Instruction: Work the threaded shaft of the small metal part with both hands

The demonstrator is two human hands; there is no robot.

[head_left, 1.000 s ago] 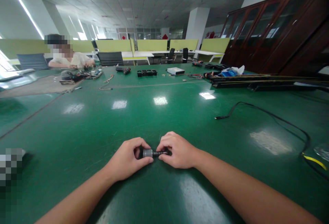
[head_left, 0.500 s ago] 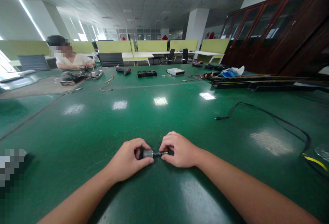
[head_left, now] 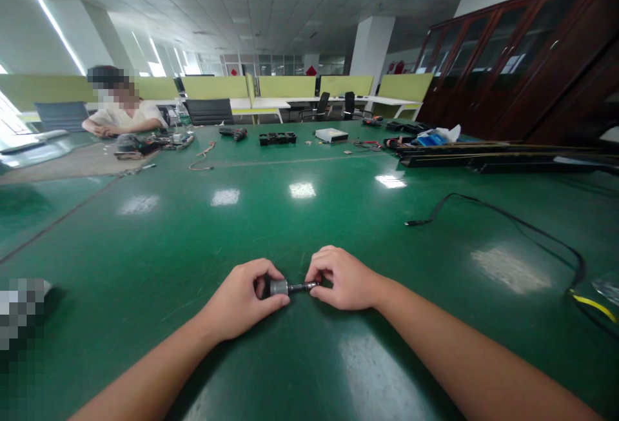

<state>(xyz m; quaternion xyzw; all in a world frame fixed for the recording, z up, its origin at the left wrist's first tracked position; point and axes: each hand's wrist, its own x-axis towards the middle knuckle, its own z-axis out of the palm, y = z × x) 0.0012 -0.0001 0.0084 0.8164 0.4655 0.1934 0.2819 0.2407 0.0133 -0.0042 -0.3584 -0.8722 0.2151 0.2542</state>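
Note:
Low over the green tabletop, a small grey metal cylinder [head_left: 279,287] lies on its side with a thin dark shaft [head_left: 298,287] sticking out to the right. My left hand [head_left: 244,295] pinches the cylinder between thumb and fingers. At the shaft's far tip, my right hand [head_left: 338,282] closes its thumb and fingertips on a shiny metal end piece [head_left: 311,285]. Whether that piece is separate from the shaft I cannot tell. My right fingers partly hide it.
A black cable [head_left: 512,218] curves over the table at right. Farther back are a power drill [head_left: 233,133], a black slotted part [head_left: 277,138], a white box [head_left: 331,135] and long black rails [head_left: 435,155]. A person [head_left: 126,115] sits at the far left; a pixelated object [head_left: 22,311] lies near left.
My right hand has shifted slightly right along the shaft toward its tip, baring more of it. My left hand and the cylinder stay put. The seated person's hands have moved left.

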